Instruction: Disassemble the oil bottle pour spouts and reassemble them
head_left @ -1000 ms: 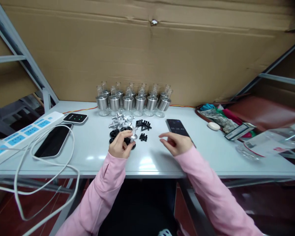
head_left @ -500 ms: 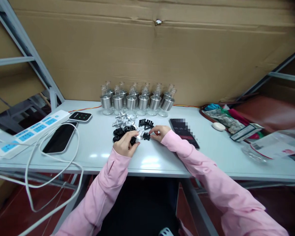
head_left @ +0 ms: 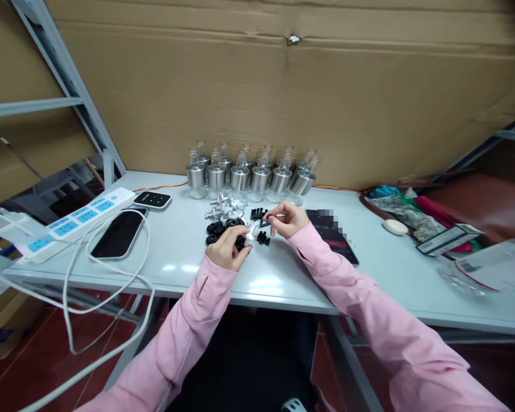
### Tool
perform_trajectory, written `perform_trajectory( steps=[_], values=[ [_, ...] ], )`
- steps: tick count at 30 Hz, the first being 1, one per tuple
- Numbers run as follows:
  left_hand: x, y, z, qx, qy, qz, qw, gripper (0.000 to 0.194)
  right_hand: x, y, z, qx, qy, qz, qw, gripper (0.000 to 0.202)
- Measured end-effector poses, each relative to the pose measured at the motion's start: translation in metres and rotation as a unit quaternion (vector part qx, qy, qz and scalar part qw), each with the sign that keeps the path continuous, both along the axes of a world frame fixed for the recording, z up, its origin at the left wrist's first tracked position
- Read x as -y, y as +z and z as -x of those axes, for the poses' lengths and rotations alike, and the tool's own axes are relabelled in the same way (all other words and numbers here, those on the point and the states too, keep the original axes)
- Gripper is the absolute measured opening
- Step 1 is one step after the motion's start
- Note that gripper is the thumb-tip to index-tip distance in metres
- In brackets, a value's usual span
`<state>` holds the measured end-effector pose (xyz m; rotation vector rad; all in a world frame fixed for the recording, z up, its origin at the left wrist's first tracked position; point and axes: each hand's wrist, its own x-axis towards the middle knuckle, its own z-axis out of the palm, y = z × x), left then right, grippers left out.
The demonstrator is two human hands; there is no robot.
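My left hand (head_left: 227, 249) is closed on a small silver-white part with a narrow neck (head_left: 253, 230), held just above the table. A small dark piece (head_left: 268, 217), too small to name surely, sits pinched between the fingertips of my right hand (head_left: 290, 220). Below the hands lies a cluster of tiny black pieces (head_left: 263, 238). Black stick-like pieces (head_left: 258, 214) lie behind it. Black round parts (head_left: 214, 230) are heaped beside my left hand, which partly hides them. Behind that heap is a pile of similar silver parts (head_left: 224, 207).
Several glass bottles with metal sleeves (head_left: 239, 178) stand in rows at the back. A phone with a timer (head_left: 337, 243) lies right of my right hand. On the left are a power strip (head_left: 75, 220), looped white cable and another phone (head_left: 119, 234). A plastic bag (head_left: 498, 263) lies far right.
My right hand has lifted slightly from the tiny black pieces, with a small dark piece now in its fingertips. The left hand still holds the silver part. The view has shifted a little.
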<state>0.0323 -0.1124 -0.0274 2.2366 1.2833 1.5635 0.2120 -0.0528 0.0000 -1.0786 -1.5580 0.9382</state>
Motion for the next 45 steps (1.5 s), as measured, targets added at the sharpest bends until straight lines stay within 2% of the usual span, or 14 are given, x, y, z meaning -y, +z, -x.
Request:
perform_trajectory(
  steps=[6,12,18,26,29,34,37,41,45],
  values=[
    [-0.001,0.003,0.0,0.038,0.02,0.0,0.999,0.027,-0.003,0.003,0.023,-0.162,0.045,0.04,0.985,0.04],
    [-0.001,0.004,0.0,0.032,0.017,-0.003,0.999,0.026,-0.002,0.0,0.024,-0.248,0.097,0.118,0.957,0.047],
    [-0.001,0.005,0.0,0.023,0.006,-0.025,0.999,0.026,0.0,-0.003,0.022,-0.243,0.151,0.135,0.949,0.043],
    [-0.002,0.005,0.0,-0.001,-0.015,-0.04,0.999,0.025,0.001,-0.003,0.023,-0.249,0.16,0.136,0.946,0.042],
    [-0.003,0.004,0.001,0.005,-0.009,-0.039,0.999,0.025,0.001,-0.004,0.022,-0.275,0.181,0.175,0.928,0.039],
    [-0.005,0.003,0.001,0.009,-0.015,-0.053,0.998,0.024,0.004,-0.003,0.019,-0.3,0.25,0.263,0.882,0.031],
    [-0.006,0.003,0.002,0.007,-0.021,-0.057,0.998,0.022,0.003,-0.003,0.017,-0.307,0.284,0.287,0.862,0.024],
    [-0.005,0.004,0.003,-0.003,-0.029,-0.049,0.998,0.021,0.001,-0.003,0.016,-0.303,0.316,0.297,0.849,0.014],
    [-0.002,0.004,0.001,-0.008,-0.031,-0.042,0.999,0.022,0.003,0.0,0.016,-0.297,0.324,0.292,0.85,0.014]
  ],
)
